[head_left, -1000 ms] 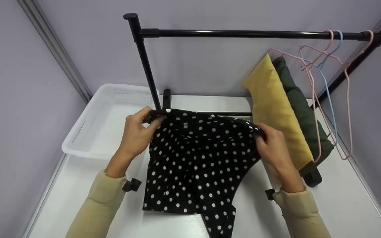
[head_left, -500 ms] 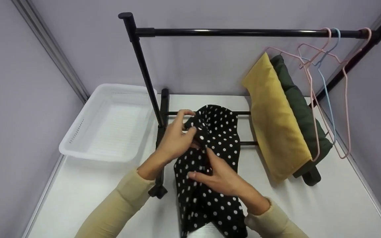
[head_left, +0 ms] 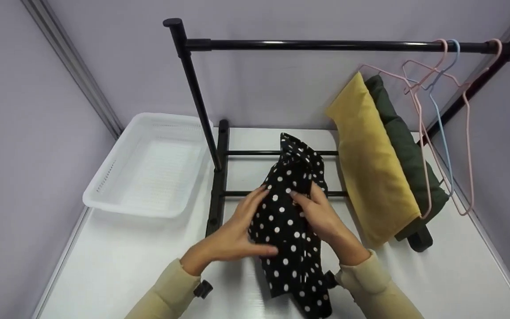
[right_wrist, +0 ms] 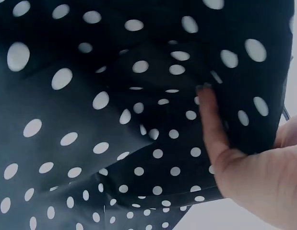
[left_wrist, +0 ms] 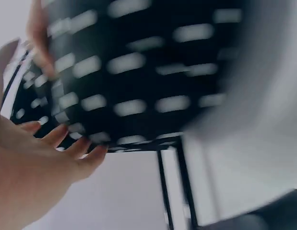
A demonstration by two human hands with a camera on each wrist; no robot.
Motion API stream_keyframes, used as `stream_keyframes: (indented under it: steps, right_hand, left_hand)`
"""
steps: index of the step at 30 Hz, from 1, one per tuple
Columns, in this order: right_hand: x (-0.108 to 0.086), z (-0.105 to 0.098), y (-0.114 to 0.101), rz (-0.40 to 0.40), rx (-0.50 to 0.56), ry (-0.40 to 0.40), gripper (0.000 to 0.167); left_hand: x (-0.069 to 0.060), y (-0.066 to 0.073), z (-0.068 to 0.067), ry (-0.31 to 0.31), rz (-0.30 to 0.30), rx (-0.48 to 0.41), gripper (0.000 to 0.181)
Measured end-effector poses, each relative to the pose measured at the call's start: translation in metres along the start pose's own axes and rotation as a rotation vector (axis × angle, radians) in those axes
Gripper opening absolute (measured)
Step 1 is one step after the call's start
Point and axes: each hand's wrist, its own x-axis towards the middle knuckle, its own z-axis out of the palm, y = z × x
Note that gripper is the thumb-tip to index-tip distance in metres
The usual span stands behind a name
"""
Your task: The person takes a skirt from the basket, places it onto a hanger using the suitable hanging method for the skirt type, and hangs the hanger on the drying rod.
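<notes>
A black garment with white polka dots point(head_left: 283, 221) hangs gathered above the white table; folds hide its kind. My left hand point(head_left: 235, 237) lies along its left side, fingers extended and thumb spread across the front. In the left wrist view the fingertips point(left_wrist: 86, 155) touch the dotted cloth. My right hand point(head_left: 328, 221) pinches the garment on its right side. The right wrist view shows that thumb point(right_wrist: 213, 127) on the fabric, with the other fingers mostly hidden behind it. Inside, the cloth folds into a dark opening.
A black clothes rack point(head_left: 281, 45) stands behind, its lower bars under the garment. Pink and blue hangers point(head_left: 442, 128) hang at its right end. Yellow point(head_left: 372, 164) and dark green point(head_left: 407, 155) cushions lean below them. A white plastic basket point(head_left: 100, 188) stands at left.
The garment was spread wide between both hands, then was gathered narrow. Both hands have come together toward the middle; the left has moved from the top edge down to the side.
</notes>
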Motion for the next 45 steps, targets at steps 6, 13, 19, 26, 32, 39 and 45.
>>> stream_keyframes:
  steps: [6,13,19,26,32,39,45]
  right_hand:
    - [0.01,-0.012,-0.014,0.004,0.257,0.069,0.031]
    - [0.015,-0.019,-0.027,-0.059,0.439,0.084,0.027]
    - [0.015,-0.035,-0.036,-0.109,0.552,0.085,0.016]
    - [0.026,-0.054,-0.027,-0.124,0.745,0.1,0.015]
    - [0.039,-0.067,-0.001,0.129,0.784,0.243,0.017]
    - [0.03,-0.062,0.024,0.199,0.4,0.354,0.017]
    - [0.004,-0.058,0.04,0.207,0.149,0.197,0.079]
  left_hand:
    - [-0.032,0.011,0.053,0.135,0.014,0.363,0.149]
    - [-0.021,-0.008,0.074,0.397,-0.124,0.235,0.109]
    - [-0.011,-0.051,0.048,0.551,-0.089,0.102,0.052]
    - [-0.009,-0.043,-0.007,0.851,0.015,0.132,0.042]
    - [-0.007,-0.004,-0.047,0.96,0.266,0.302,0.041]
    - [-0.008,0.007,-0.03,0.67,0.314,0.445,0.075]
    - [-0.011,0.006,0.004,0.508,0.184,0.495,0.072]
